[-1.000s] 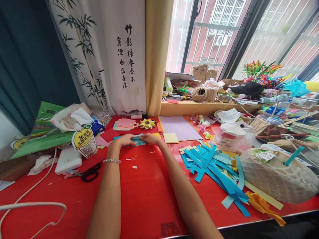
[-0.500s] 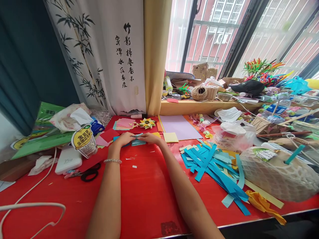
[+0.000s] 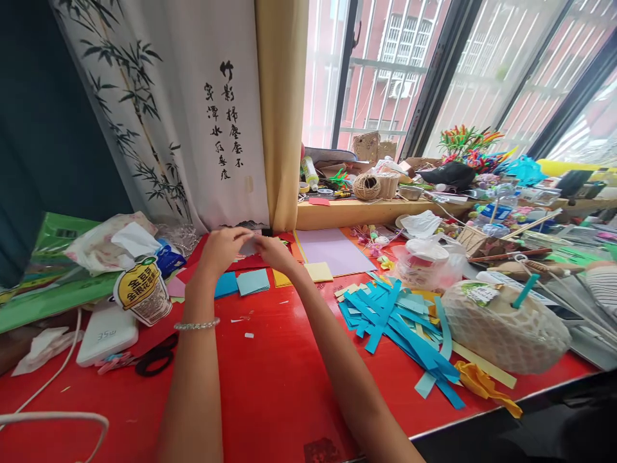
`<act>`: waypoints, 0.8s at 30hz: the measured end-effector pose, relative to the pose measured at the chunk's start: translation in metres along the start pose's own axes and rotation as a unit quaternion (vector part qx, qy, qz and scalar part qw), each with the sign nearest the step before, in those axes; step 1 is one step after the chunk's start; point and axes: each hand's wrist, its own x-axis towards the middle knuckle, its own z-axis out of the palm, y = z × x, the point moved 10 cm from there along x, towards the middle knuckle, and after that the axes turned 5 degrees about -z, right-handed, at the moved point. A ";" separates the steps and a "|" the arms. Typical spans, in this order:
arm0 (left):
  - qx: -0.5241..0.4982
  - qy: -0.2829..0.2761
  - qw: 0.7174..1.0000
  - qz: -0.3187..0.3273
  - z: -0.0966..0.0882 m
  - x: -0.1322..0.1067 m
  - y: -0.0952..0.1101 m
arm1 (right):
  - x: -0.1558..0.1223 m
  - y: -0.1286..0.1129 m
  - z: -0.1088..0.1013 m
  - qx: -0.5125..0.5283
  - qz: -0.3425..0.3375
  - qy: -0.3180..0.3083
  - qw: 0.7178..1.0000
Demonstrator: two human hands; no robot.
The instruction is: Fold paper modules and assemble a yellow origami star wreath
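While I looked on, the fingers of the left hand [image 3: 224,247] and right hand [image 3: 274,252] pinched a pale piece of paper [image 3: 249,245]! Just wrist-side of them lay light blue paper [image 3: 253,281]; to their right, pale yellow paper [image 3: 319,272], then, farther out, blue strips [image 3: 387,315]; well left, black-handled scissors [image 3: 159,355].

Beyond the left hand [image 3: 224,249], I see brushed black characters [image 3: 227,95] starting 竹影 on the white curtain [image 3: 180,116]. Left of that hand, the cup [image 3: 147,294]'s yellow label shows 金; nearer, "35W" marks a white box [image 3: 108,334]. Right of the right hand [image 3: 274,251], a netted fruit [image 3: 506,334]'s sticker [image 3: 481,294] is too small to read.
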 end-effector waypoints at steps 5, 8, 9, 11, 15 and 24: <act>-0.041 0.174 0.982 0.053 -0.069 -0.020 0.044 | -0.010 -0.034 -0.066 0.007 -0.015 0.084 0.996; -0.063 0.144 0.987 0.009 -0.074 -0.023 0.045 | -0.019 -0.054 -0.089 0.074 -0.055 0.115 0.989; -0.056 0.140 0.989 -0.001 -0.075 -0.025 0.046 | -0.022 -0.060 -0.092 0.090 -0.060 0.111 0.988; -0.027 0.174 0.984 0.007 -0.089 -0.032 0.055 | -0.028 -0.074 -0.094 0.126 -0.064 0.083 0.986; -0.030 0.259 0.960 0.102 -0.131 -0.069 0.096 | -0.051 -0.125 -0.103 0.149 -0.101 0.042 0.983; -0.022 0.077 0.975 0.206 -0.120 -0.111 0.143 | -0.120 -0.119 -0.097 0.209 -0.026 0.049 0.976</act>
